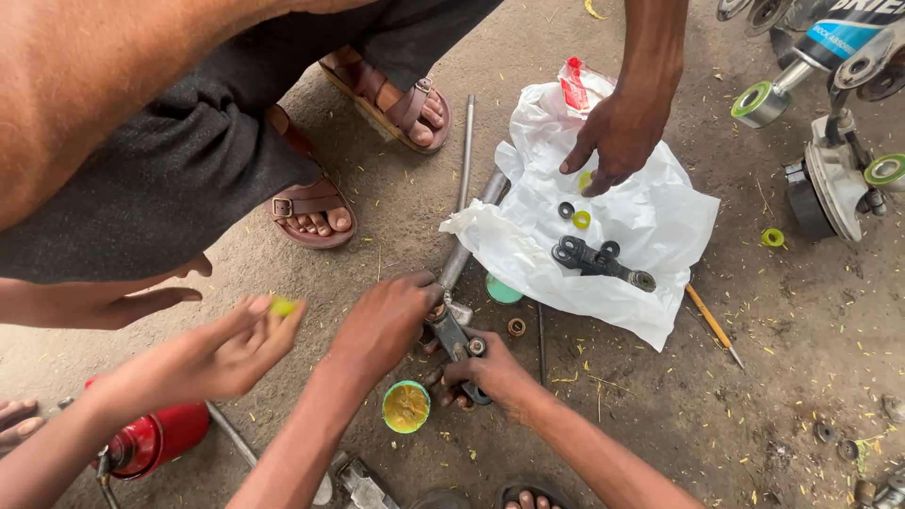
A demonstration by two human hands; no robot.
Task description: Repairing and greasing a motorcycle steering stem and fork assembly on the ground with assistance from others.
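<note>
My left hand is closed around the lower end of a grey metal pipe that slants up toward a white plastic bag. My right hand grips a dark metal bracket where it meets the pipe, just above the dirt floor. A green cap of yellow grease sits on the ground between my forearms. On the bag lie a black link arm, a black washer and a yellow-green bushing.
A co-worker's hand reaches down over the bag. Another person's hand at the left holds a small yellow-green bushing. Sandalled feet stand close. A red canister, a yellow-handled tool and motorcycle parts lie around.
</note>
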